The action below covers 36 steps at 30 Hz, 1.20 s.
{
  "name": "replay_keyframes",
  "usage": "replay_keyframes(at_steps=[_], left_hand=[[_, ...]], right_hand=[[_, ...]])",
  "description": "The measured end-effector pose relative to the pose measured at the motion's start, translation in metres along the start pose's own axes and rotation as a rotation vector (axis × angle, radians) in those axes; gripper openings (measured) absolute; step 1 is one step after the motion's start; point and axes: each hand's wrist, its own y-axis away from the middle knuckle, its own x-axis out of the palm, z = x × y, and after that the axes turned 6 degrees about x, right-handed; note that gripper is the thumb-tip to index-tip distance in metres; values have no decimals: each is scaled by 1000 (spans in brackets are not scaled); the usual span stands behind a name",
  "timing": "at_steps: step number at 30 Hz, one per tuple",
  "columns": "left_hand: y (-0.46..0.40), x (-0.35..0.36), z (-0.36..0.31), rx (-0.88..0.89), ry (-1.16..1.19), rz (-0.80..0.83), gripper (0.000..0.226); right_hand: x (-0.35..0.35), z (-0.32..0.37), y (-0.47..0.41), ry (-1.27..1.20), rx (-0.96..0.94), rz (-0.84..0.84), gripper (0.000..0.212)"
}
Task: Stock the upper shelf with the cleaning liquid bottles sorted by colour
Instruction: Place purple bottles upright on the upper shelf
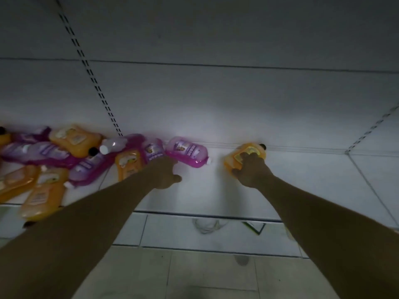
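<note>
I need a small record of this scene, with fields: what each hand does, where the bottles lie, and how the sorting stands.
left hand: the left hand reaches to the pink bottle; grip not visible
right hand: the right hand grips an orange bottle
orange bottle place: on the shelf, apart, to the right
pile: mixed bottles, orange and purple, lying on their sides at left
sorting: not yet done

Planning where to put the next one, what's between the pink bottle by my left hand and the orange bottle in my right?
Nothing: in the head view, the white shelf is bare between the pink bottle and the orange bottle gripped by the right hand.
</note>
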Motion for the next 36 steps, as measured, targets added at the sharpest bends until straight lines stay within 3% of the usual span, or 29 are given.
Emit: replay_keyframes(at_steps=[3, 7, 9, 13, 16, 19, 21, 24, 26, 30, 32, 34, 36], left_hand=[[-38, 18, -5, 39, 9, -47, 71], [-77, 33, -6, 104, -48, -116, 78], [-99, 38, -4, 151, -99, -168, 76], [-120, 45, -11, 126, -232, -182, 61], [-114, 48, -13, 183, -450, -208, 52], [-99, 44, -31, 211, -513, -204, 42], [-91, 45, -44, 228, -487, -171, 44], [-91, 47, -47, 279, -358, -108, 52], [-95, 46, -41, 295, -345, -74, 68], [-98, 48, -37, 240, -339, 20, 93], [-98, 52, -38, 162, -311, 43, 89], [-93, 59, -40, 120, -130, 86, 78], [-84, 65, -44, 94, 25, 75, 67]], right_hand=[[26, -3, -21, 11, 31, -97, 73], [56, -18, -27, 0, -23, -16, 78], [66, -28, -20, -61, -50, -50, 82], [63, -37, -3, -8, -147, -193, 70], [50, -31, -4, 75, -44, -201, 68], [41, -27, -9, -4, 151, -78, 75], [38, -26, -10, -35, 201, -25, 73], [31, -32, -10, 105, 218, -26, 77], [29, -39, -10, 128, 247, 2, 90], [33, -49, -10, 3, 275, 36, 81], [39, -51, -6, 51, 266, 49, 89], [41, -53, -5, 83, 262, 30, 93], [32, -59, -7, -49, 268, 44, 77]])
